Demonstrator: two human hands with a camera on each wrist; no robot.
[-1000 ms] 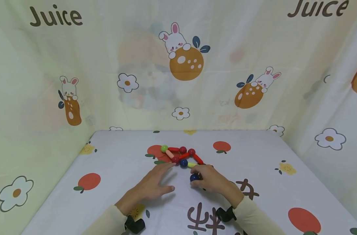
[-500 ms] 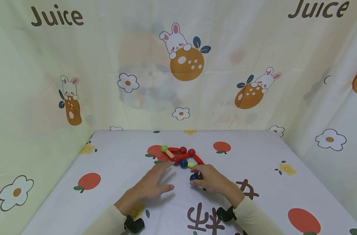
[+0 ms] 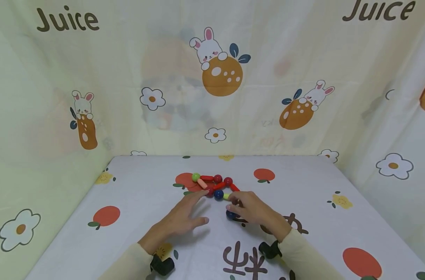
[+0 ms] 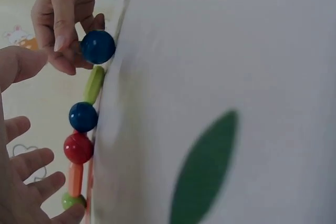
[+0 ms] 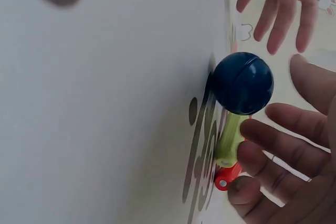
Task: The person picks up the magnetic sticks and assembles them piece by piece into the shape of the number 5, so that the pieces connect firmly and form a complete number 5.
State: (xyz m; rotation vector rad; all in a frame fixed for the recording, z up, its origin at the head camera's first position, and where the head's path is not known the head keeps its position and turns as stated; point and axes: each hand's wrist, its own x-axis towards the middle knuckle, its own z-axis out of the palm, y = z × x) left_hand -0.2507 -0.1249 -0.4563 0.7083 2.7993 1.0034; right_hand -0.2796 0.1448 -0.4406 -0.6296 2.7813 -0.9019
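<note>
A figure of coloured balls and short sticks lies on the table. My left hand point(image 3: 184, 216) spreads its fingers, fingertips beside or touching a red ball point(image 3: 209, 191); I cannot tell which. Next to that sits a blue ball point(image 3: 218, 194), joined to a yellow-green stick point(image 4: 94, 85). Over this stick's near end my right hand point(image 3: 252, 208) hovers, fingers loosely bent. Just below its thumb a second blue ball point(image 5: 243, 83) rests on the table, with a visible gap to the thumb. The stick's far-right end and a red stick's end point(image 5: 223, 183) are partly hidden in the head view.
Farther back are a green ball point(image 3: 195, 177), an orange-pink stick point(image 3: 202, 183), two more red balls point(image 3: 228, 181) and several red sticks point(image 3: 219, 185). A printed cloth covers the table point(image 3: 146, 182); a patterned curtain point(image 3: 170, 128) stands behind it.
My right hand has let go of the near blue ball; its thumb has lifted and the hand has risen slightly. The left hand has stayed nearly still.
</note>
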